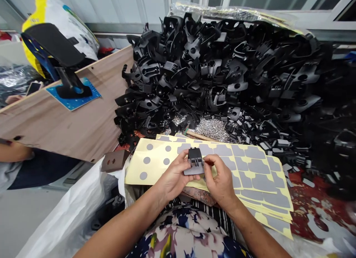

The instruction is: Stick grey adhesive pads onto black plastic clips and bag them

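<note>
A small black plastic bracket (196, 156) with prongs and a flat grey lower plate is held in front of me. My left hand (176, 172) has closed around its left side, fingers beneath and thumb on the near face. At the bracket's right edge, the thumb and bent index finger of my right hand (219, 178) pinch together against it. Under both hands lie yellow backing sheets (155, 172) bearing grey adhesive pads, round at the left and roughly rectangular at the right.
Behind the sheets rises a big heap of black plastic parts (194, 72). Small metal pieces (213, 129) and a wooden-handled tool (201, 135) lie at its foot. A black stand (73, 87) sits on a wooden board (55, 121) at left; another person's arm (13, 151) shows there.
</note>
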`<move>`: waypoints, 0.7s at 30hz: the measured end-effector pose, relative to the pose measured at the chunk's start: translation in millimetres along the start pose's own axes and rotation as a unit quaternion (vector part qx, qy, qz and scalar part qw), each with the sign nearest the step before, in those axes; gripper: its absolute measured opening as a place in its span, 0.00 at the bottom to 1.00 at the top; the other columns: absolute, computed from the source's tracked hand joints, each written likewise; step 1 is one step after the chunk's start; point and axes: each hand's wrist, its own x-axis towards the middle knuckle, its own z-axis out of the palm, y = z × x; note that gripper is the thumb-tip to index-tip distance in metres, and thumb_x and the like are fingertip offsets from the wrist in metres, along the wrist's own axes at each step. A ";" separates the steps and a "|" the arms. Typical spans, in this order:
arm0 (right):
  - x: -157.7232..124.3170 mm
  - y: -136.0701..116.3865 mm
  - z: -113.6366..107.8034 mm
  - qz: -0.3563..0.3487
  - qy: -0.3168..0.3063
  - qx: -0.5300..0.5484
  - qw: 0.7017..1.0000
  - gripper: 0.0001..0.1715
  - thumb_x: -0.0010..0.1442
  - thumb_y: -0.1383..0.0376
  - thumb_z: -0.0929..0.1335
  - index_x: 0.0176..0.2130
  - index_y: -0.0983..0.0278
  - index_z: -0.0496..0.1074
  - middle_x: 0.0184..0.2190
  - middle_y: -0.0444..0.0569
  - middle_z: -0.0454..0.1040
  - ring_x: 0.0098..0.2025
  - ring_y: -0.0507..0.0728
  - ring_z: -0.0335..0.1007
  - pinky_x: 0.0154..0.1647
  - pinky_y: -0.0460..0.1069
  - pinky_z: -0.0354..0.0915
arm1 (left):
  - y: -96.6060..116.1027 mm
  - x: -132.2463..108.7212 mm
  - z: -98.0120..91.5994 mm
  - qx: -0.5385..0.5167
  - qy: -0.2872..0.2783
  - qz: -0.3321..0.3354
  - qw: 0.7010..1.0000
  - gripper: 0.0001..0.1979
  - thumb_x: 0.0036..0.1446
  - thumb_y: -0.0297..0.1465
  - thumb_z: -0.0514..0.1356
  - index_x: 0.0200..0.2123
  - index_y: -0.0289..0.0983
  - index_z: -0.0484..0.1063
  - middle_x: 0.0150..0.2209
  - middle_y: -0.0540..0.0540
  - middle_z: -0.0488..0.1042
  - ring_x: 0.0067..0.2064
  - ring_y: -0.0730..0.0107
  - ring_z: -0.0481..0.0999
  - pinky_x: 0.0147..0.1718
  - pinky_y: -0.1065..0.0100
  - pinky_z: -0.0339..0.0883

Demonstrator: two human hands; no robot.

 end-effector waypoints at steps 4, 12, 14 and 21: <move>-0.2 6.3 -3.9 0.032 -0.031 0.038 0.998 0.07 0.69 0.69 0.66 0.45 0.57 0.68 0.36 0.44 0.74 0.38 0.56 0.74 0.39 0.50 0.70 | -1.7 -8.3 2.6 -0.009 0.009 -0.038 0.999 0.17 0.57 0.30 0.71 0.49 0.37 0.76 0.40 0.45 0.75 0.38 0.67 0.75 0.39 0.63 0.75; -3.7 -18.4 -23.0 -0.140 -0.084 -0.117 0.980 0.08 0.68 0.69 0.67 0.44 0.58 0.74 0.56 0.53 0.71 0.61 0.67 0.64 0.64 0.67 0.56 | -5.3 -14.5 2.4 0.027 0.025 0.003 0.999 0.15 0.56 0.30 0.71 0.47 0.35 0.78 0.30 0.49 0.73 0.32 0.73 0.71 0.36 0.72 0.66; -4.4 -26.3 -24.9 -0.163 -0.076 -0.109 0.978 0.09 0.67 0.73 0.67 0.41 0.58 0.72 0.55 0.52 0.73 0.60 0.66 0.65 0.67 0.68 0.53 | -1.5 -15.6 1.7 0.041 0.019 0.008 0.999 0.15 0.56 0.32 0.70 0.46 0.35 0.78 0.30 0.47 0.75 0.33 0.71 0.72 0.37 0.71 0.67; -2.0 -2.9 -16.6 -0.086 -0.166 -0.159 0.969 0.09 0.69 0.71 0.64 0.38 0.59 0.71 0.49 0.53 0.75 0.53 0.66 0.69 0.53 0.64 0.64 | 71.9 -68.8 -29.1 0.196 0.218 0.205 0.934 0.25 0.46 0.39 0.75 0.48 0.42 0.78 0.43 0.47 0.78 0.41 0.62 0.75 0.43 0.63 0.73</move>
